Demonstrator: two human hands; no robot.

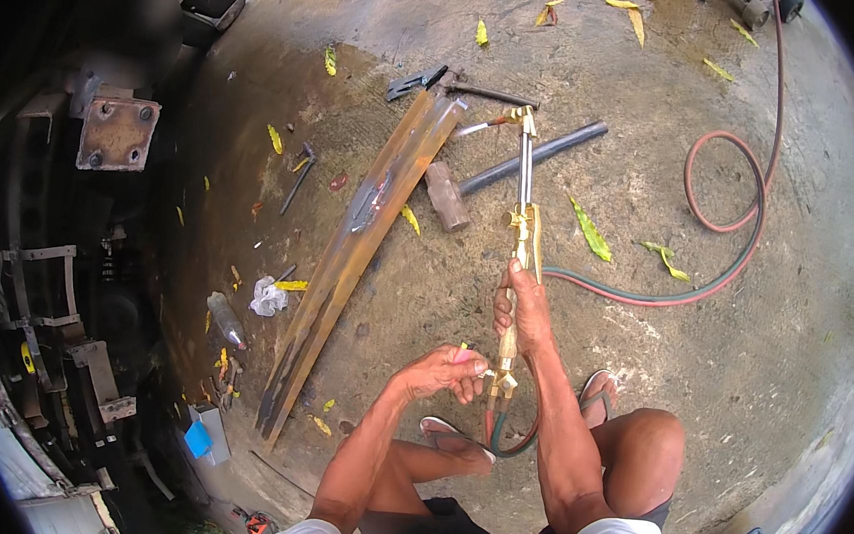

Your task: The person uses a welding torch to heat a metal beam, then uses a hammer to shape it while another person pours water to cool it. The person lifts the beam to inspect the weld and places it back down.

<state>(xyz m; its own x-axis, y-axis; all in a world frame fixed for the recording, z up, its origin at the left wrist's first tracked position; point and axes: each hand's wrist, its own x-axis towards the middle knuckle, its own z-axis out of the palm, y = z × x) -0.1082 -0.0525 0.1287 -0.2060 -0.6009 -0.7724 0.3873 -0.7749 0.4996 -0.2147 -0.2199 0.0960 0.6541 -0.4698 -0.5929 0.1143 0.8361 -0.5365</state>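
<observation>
My right hand (pixel 520 305) grips the handle of a brass cutting torch (pixel 521 224), held upright in the picture, with its head bent leftward and a pale streak like a flame at the nozzle. My left hand (pixel 444 374) is closed on a small pink object (pixel 464 350), its fingertips at a valve knob at the torch's base. Red and green hoses (pixel 645 299) run from that base. Left of the torch lies a long rusty steel section (pixel 318 314). A sledgehammer (pixel 446 196) with a dark handle lies beside it, partly behind the torch.
Small tools (pixel 411 82) lie at the steel's far end. A plastic bottle (pixel 225 317), white crumpled plastic (pixel 269 297) and leaves are scattered on the concrete floor (pixel 738 392). Dark metal frames and a bolted plate (pixel 117 132) stand along the left. Wheels (pixel 788 8) show at top right.
</observation>
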